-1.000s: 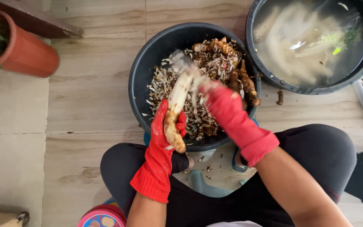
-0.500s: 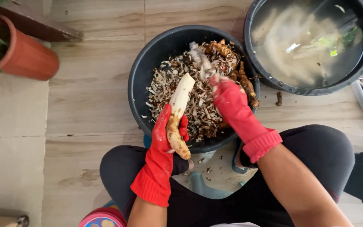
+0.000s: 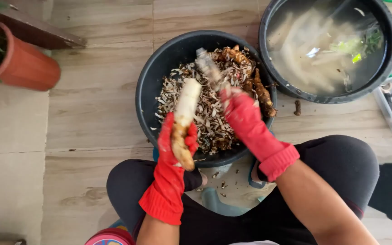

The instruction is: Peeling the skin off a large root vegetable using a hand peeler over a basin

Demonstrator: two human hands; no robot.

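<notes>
Gripping firmly, the left hand (image 3: 171, 149) in a red rubber glove is closed around the lower, unpeeled brown end of a long root (image 3: 183, 119), and the white peeled end points away over the dark basin (image 3: 150, 86). The right hand (image 3: 241, 113), also in a red glove, is closed on a peeling tool (image 3: 208, 68); the tool is blurred, so its kind is not clear.

In my judgement the wet glove may slip on the root, and then the root can drop among the peels. The blade works close to the left fingers, so a stroke that goes too far could cut the glove.

Nearest container is the dark basin, between the knees and a little beyond. It holds a heap of peels (image 3: 205, 113) and several unpeeled brown roots (image 3: 259, 93) at its far right side. Beyond it to the right stands a second dark tub (image 3: 268, 68) with cloudy water, where pale peeled roots (image 3: 305, 54) and some green pieces lie. One small brown piece (image 3: 297, 107) lies on the floor between the two.
</notes>
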